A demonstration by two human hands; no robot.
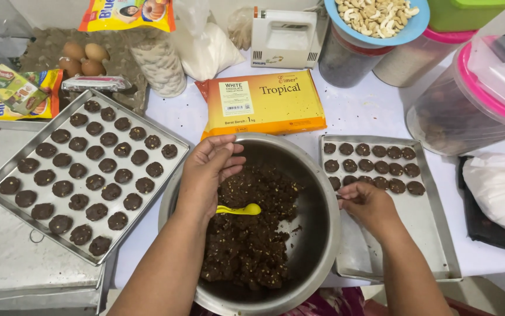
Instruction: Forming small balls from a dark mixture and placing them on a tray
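White cloth covers the bench [358, 111], crowded with trays and containers. At its middle a steel bowl [323, 205] of dark chocolate dough [252, 234] is seen. A small yellow spoon [239, 209] is held over the dough in the closed grip of the left hand [205, 175]. The right hand [366, 202], fingers pinched together, is placed at the rim of the right tray [422, 222], beside rows of dough balls [375, 164].

We are in a home kitchen set up for baking: a hand mixer [283, 38], eggs [81, 58], a block of white chocolate [264, 103] and a bowl of cashews [376, 17] crowd the cloth-covered table [369, 111]. Baking trays [165, 137] of dark cookie rounds [94, 153] flank a steel mixing bowl [320, 199] of chocolate dough [252, 234].
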